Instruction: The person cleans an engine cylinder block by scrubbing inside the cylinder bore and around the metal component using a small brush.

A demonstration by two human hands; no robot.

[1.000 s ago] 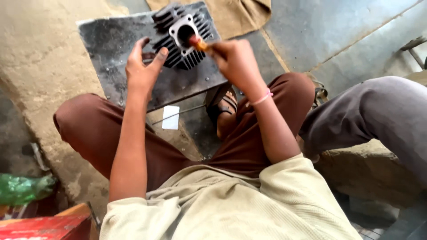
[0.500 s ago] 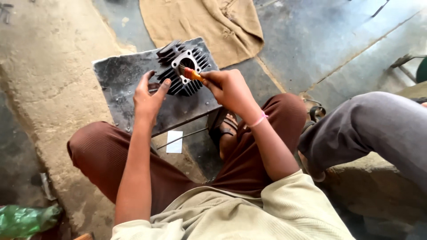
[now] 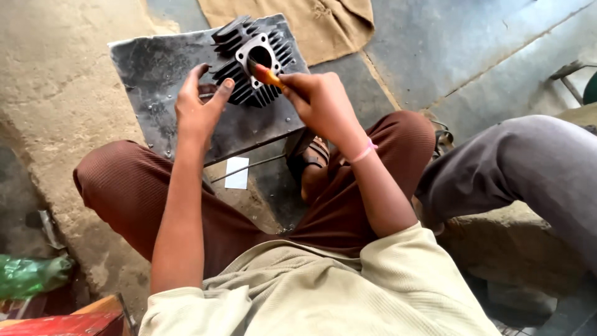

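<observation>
A dark finned engine cylinder point(image 3: 268, 70) rests on a grey metal plate point(image 3: 158, 68) laid on the ground in front of my knees. My left hand point(image 3: 198, 109) grips the cylinder's fins on its left side and steadies it. My right hand point(image 3: 320, 99) is closed around an orange-handled tool point(image 3: 268, 76) whose tip points into the cylinder's round bore. A pink band circles my right wrist.
A tan cloth point(image 3: 311, 22) lies beyond the plate. A small white paper scrap point(image 3: 237, 173) and a thin rod lie between my brown-trousered legs. Another person's grey-clad leg point(image 3: 528, 174) is at the right. A green bag point(image 3: 28, 277) and red box point(image 3: 62, 323) sit lower left.
The view has shifted, so plate and cylinder sit differently in frame. Both hands keep their hold; the tool tip stays at the bore.
</observation>
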